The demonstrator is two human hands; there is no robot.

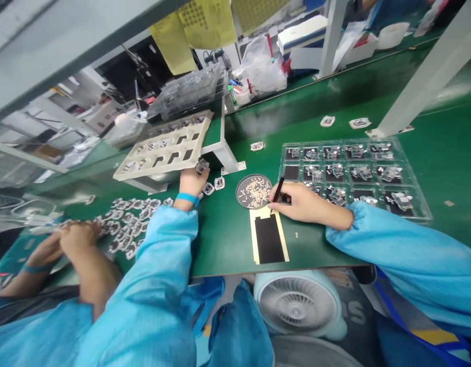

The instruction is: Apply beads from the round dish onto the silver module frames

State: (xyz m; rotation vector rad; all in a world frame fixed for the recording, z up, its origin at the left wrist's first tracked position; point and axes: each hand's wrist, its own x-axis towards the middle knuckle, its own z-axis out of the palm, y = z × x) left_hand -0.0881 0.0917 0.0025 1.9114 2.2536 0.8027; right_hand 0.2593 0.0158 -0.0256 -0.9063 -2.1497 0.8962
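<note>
My left hand (192, 182), with a blue band at the wrist, is closed around a small grey-and-white part (202, 166) by the near corner of the cream tray (164, 164). In my right hand (296, 201) are slim black tweezers (279, 189), tips pointing down. Those tips are at the lower right edge of a round grey dish (240, 192) full of tiny pale pieces. Just below lies a black rectangular pad (272, 239) with yellow tape along its edges. Two small white-framed parts (214, 186) rest beside my left hand.
A clear compartment tray (418, 196) with small assemblies is at right. The cream tray sits on a raised metal stand (229, 158). Many white-framed parts (130, 224) lie at left, near a co-worker's hands (77, 239). A post (426, 71) rises at right; a fan (298, 303) stands below the edge.
</note>
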